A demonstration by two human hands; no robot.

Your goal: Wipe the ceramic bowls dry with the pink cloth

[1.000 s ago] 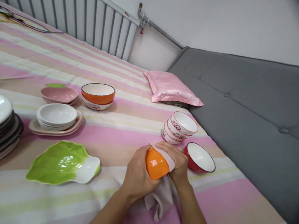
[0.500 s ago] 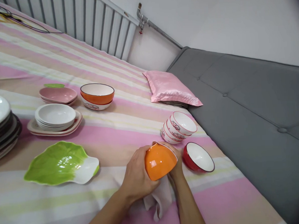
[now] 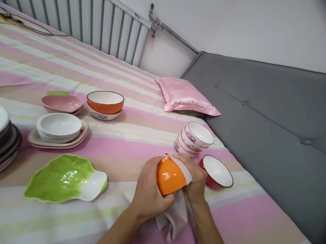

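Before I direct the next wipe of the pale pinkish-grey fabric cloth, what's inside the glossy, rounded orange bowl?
At the rim of the orange bowl, the cloth shows beneath the right hand. The inside faces away, so its contents are hidden.

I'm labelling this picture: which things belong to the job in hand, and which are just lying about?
In hand:
orange bowl, gripped by the left hand
pale cloth, held at the bowl's rim by the right hand

Seemingly lying about:
green leaf-shaped dish
red bowl
pink pillow
plate stack

A pink pillow lies beside the gray padded headboard.
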